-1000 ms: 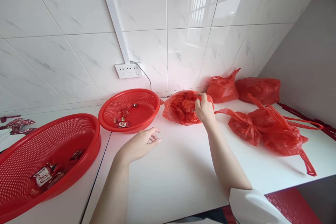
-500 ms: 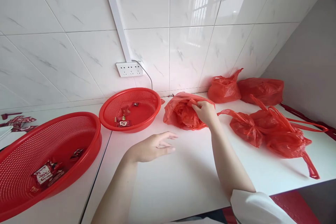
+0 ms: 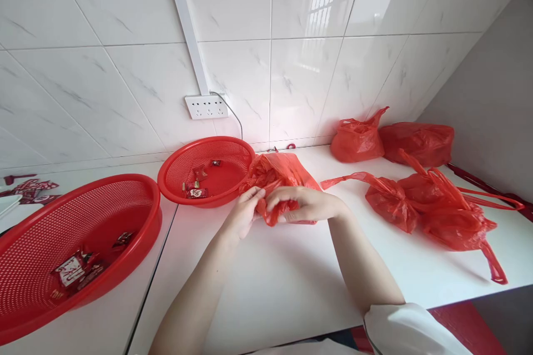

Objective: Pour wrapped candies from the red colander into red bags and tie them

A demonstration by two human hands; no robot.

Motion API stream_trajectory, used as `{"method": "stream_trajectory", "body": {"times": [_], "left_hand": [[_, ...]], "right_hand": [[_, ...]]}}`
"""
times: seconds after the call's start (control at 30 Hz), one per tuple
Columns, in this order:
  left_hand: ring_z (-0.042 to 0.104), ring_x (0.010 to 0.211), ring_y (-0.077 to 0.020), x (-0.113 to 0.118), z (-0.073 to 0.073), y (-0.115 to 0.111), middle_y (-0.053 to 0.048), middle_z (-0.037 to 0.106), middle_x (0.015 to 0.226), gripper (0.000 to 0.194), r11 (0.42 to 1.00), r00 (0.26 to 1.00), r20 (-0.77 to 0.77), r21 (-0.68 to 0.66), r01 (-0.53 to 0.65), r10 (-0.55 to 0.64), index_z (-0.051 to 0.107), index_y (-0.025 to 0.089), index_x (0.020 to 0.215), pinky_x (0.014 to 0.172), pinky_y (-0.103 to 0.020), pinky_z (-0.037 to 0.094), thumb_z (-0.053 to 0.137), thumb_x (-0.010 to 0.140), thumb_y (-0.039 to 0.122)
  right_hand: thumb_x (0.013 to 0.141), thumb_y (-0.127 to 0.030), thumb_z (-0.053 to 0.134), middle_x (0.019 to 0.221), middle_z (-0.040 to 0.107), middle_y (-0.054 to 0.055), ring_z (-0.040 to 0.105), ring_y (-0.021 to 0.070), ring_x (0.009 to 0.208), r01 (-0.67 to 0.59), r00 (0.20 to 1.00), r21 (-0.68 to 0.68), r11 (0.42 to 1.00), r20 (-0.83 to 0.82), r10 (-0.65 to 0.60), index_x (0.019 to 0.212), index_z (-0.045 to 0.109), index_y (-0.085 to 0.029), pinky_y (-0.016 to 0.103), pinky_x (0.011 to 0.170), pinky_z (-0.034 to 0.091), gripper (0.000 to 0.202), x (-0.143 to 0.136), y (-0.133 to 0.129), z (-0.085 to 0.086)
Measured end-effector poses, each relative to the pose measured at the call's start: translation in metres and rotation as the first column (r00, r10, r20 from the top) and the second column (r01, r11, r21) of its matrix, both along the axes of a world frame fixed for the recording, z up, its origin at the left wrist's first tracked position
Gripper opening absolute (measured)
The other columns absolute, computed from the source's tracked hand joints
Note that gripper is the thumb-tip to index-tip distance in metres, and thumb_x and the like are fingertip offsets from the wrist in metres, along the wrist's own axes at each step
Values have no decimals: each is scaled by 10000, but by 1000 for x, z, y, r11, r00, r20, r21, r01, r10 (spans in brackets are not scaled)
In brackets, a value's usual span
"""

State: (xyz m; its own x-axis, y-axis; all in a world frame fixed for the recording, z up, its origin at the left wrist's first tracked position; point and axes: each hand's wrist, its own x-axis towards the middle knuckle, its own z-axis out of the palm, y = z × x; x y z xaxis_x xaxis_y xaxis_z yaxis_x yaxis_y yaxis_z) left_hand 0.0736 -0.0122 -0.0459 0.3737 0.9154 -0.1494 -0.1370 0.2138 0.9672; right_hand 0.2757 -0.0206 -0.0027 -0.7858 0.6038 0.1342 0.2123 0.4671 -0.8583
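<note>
Red plastic bag, 1 item: lying on the white tabletop, near the tiled wall, its rear left side beside the round red basket. Mouth turned toward the person, loose and unfastened; crumpled red plastic bunched at the opening.

Hands, 2, bare, both at the bag's mouth. Left hand: thumb and fingertips pinching the edge of the crumpled film. Right hand: fingers curled over the same bunch, thumb below, the film apparently caught between; the exact grip of its hidden fingertips cannot be told.

Rear bags, 2, red, full-looking: the upright bag, handle raised, and the low wide bag, just beside it.

Front cluster, 1 group, red: gathered necks and trailing handles; the count of separate bags cannot be told.

Baskets, 2, perforated: the round one, holding a few small wrapped packets; the larger red basket, left, holding further packets.

Condition, as judged: the front cluster looks gathered and closed; the bag at the hands remains unclosed, its film bunched and unflattened. Its contents, beyond the crumpled film, cannot be made out. Total share finished: not determinable from this view.
</note>
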Motion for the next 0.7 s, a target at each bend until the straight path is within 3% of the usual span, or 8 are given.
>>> {"method": "stream_trajectory", "body": {"times": [0.03, 0.1, 0.17, 0.23, 0.33, 0.43, 0.53, 0.7], "left_hand": [[539, 672, -104, -5, -1, 3, 31, 533, 729, 301, 998, 998, -30, 34, -56, 57, 514, 193, 793, 645, -221, 479, 612, 796, 479], [529, 685, -99, -16, 1, 9, 32, 536, 753, 305, 979, 979, -103, 126, -161, 174, 506, 197, 784, 639, -204, 467, 581, 811, 491], [526, 682, -96, -29, 6, 15, 35, 536, 742, 309, 951, 953, -139, 198, -238, 267, 493, 197, 763, 649, -198, 460, 577, 811, 490], [541, 704, -103, -41, 11, 18, 34, 548, 753, 311, 932, 942, -98, 210, -297, 322, 486, 199, 761, 676, -213, 470, 588, 799, 491], [560, 757, -118, -53, 18, 20, 21, 578, 826, 309, 913, 930, -12, 194, -359, 368, 505, 201, 784, 710, -248, 489, 608, 782, 493], [534, 707, -108, -55, 21, 19, 30, 557, 790, 308, 883, 903, 25, 196, -426, 430, 507, 199, 770, 693, -250, 490, 635, 762, 479], [488, 634, -89, -53, 22, 18, 47, 498, 709, 315, 864, 882, 62, 175, -471, 468, 481, 195, 730, 616, -206, 449, 659, 744, 455], [444, 570, -78, -58, 27, 18, 52, 456, 656, 322, 815, 833, 78, 173, -553, 548, 477, 196, 713, 539, -186, 385, 661, 747, 458]], "right_hand": [[848, -362, 591, 1096, 621, 35, 566, 183, 1025, 140, 990, 38, 989, -10, -139, 1037, 607, -232, 339, 897, 460, 230, -1, 2, -4], [830, -388, 594, 1053, 607, 31, 574, 185, 940, 396, 915, 109, 912, 36, -401, 979, 576, -234, 335, 814, 481, 215, 0, 8, -16], [787, -396, 622, 1007, 597, 26, 573, 186, 860, 519, 822, 174, 837, 165, -544, 905, 547, -237, 324, 725, 485, 212, 3, 16, -29], [747, -376, 646, 1008, 595, 32, 575, 199, 860, 575, 736, 243, 781, 264, -624, 890, 531, -240, 337, 719, 488, 229, 6, 25, -41], [751, -269, 624, 1126, 601, 60, 556, 244, 1058, 636, 599, 418, 649, 264, -756, 1001, 531, -239, 494, 977, 392, 269, 8, 38, -56], [790, -85, 493, 1409, 466, 69, 357, 284, 1336, 633, 470, 621, 462, 166, -867, 1095, 542, -234, 639, 1103, 86, 343, 7, 50, -68], [799, -4, 377, 1548, 269, 13, 172, 300, 1430, 628, 404, 707, 326, 62, -913, 1105, 595, -229, 613, 1117, 92, 438, 6, 60, -75], [815, -101, 432, 1468, 394, 67, 344, 249, 1353, 693, 590, 601, 399, -154, -792, 1132, 610, -215, 438, 1080, 334, 381, 5, 54, -62]]}}
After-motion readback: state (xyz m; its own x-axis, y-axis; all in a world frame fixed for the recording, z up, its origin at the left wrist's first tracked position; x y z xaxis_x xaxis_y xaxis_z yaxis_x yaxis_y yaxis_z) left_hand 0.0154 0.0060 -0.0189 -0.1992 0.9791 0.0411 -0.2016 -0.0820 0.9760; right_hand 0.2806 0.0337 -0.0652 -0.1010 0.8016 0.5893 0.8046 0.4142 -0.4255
